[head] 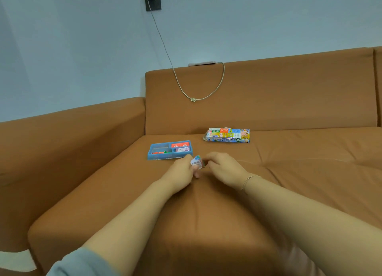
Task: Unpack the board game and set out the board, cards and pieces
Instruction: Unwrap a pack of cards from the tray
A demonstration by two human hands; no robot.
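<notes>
Brown smooth sofa [227, 213]: left hand [182, 172] and right hand [223, 168] each grip one small rectangular card stack [196, 163].

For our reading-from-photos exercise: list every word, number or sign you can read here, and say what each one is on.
Small card pack held between both hands: printed characters on a white label, too blurred to read.
Folded board on the sofa: one large mark like "S" near its front edge; the rest is too small.
Red cards in the blue tray: white mark, unreadable.
Purple cards in the tray: label too blurred.
</notes>
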